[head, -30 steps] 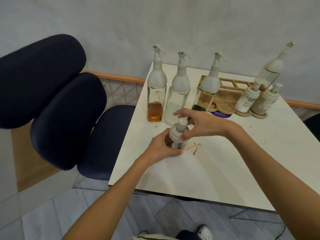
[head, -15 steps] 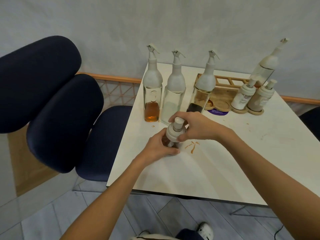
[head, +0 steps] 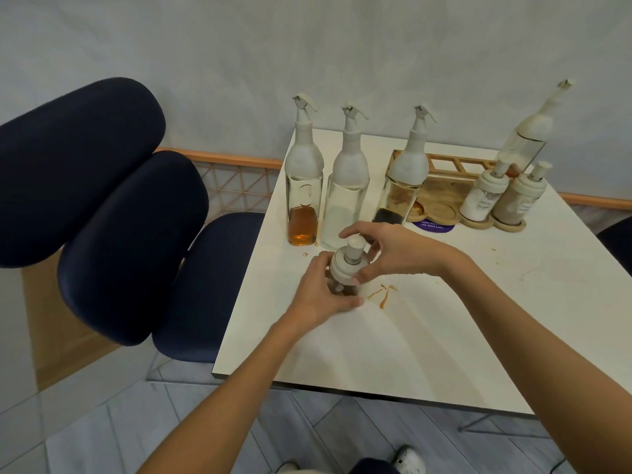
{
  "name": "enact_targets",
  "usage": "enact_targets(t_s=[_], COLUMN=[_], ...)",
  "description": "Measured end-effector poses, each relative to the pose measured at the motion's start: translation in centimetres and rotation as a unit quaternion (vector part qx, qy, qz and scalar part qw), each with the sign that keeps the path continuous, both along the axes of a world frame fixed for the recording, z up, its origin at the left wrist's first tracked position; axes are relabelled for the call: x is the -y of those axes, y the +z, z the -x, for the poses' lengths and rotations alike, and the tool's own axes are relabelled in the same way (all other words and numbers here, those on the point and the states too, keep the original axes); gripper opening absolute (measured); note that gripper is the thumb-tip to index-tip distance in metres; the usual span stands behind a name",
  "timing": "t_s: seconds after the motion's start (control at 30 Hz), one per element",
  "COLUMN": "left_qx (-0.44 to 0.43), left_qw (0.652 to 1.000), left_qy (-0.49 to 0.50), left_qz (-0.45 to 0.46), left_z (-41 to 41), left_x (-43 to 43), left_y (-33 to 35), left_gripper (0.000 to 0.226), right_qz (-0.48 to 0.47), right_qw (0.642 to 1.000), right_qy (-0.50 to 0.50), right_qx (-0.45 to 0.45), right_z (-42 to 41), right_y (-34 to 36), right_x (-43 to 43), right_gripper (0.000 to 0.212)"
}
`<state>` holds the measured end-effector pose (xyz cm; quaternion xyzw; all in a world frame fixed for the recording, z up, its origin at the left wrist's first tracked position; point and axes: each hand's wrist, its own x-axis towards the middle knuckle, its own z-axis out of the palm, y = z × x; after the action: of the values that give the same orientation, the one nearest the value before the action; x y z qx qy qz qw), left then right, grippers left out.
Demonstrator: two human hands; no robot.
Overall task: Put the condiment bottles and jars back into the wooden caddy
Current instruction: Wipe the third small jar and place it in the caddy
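Hands meet on one small pump-top jar (head: 349, 265), which from my remote seat I see standing near the left side of the white table (head: 410, 354), just in front of the clear bottle (head: 347, 193) and well apart from the wooden caddy (head: 441, 196). The left hand (head: 321, 295) wraps its fingers round the jar's glass body from the left. The right hand (head: 393, 251) curls over the white lid, thumb on the near rim and fingers behind the pump. An orange smear (head: 381, 292) marks the tabletop just right of the jar. Three tall spouted bottles stand upright in a row behind: the amber bottle (head: 303, 186), the clear one, and the dark-sauce bottle (head: 402, 189) just beside the caddy's left end. Two jars sit in the caddy's front right cups, the white sugar jar (head: 480, 196) and the brown jar (head: 518, 200) (its label is too blurred to read). A fourth tall bottle (head: 528, 138) rises behind them, possibly in a rear slot, though I cannot tell. Two round cups at the caddy's front left are bare wood.
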<state>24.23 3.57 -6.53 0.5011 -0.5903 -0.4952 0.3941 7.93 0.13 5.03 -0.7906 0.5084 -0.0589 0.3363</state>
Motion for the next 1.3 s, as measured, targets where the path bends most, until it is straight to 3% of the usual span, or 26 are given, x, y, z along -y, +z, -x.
enact_targets(t_s=[0.2, 0.33, 0.53, 0.63, 0.77, 0.87, 0.97, 1.13, 1.3], left_qx=[-0.050, -0.042, -0.018, 0.002, -0.011, -0.073, -0.112, -0.103, -0.039], left_qw=[0.995, 0.996, 0.999, 0.999, 0.995, 0.965, 0.934, 0.968, 0.994], left_qy=[-0.086, -0.068, 0.027, 0.036, -0.078, -0.222, -0.299, -0.199, -0.054], left_qz=[-0.029, -0.041, -0.007, -0.001, -0.065, -0.115, -0.162, -0.116, -0.088], left_z=[-1.6, -0.9, -0.2, 0.2, -0.9, -1.7, -1.6, -0.1, 2.1], left_x=[0.9, 0.9, 0.2, 0.4, 0.9, 0.9, 0.7, -0.2, -1.4], left_y=[0.2, -0.9, -1.9, -1.5, 0.9, 3.2, 4.7, 4.5, 3.1], left_gripper=[0.080, 0.083, 0.065, 0.066, 0.062, 0.058, 0.059, 0.046, 0.044], right_qz=[-0.028, 0.003, 0.132, 0.148, 0.107, -0.012, -0.025, 0.016, 0.034], right_qw=[0.999, 0.998, 0.981, 0.972, 0.975, 0.959, 0.935, 0.914, 0.911], right_qy=[0.007, -0.003, -0.067, -0.115, -0.131, -0.100, -0.103, -0.171, -0.225], right_qx=[0.023, 0.064, 0.125, 0.140, 0.145, 0.264, 0.338, 0.367, 0.343], right_z=[0.4, -0.6, -1.9, -2.4, -2.1, -1.8, -2.1, -2.6, -2.5], right_y=[-1.2, -2.6, -5.4, -6.1, -5.1, -3.6, -3.2, -3.4, -4.2], right_x=[0.0, -0.3, -2.0, -2.7, -2.6, -2.7, -2.8, -2.5, -2.6], right_gripper=[0.081, 0.076, 0.046, 0.048, 0.053, 0.059, 0.049, 0.025, 0.026])
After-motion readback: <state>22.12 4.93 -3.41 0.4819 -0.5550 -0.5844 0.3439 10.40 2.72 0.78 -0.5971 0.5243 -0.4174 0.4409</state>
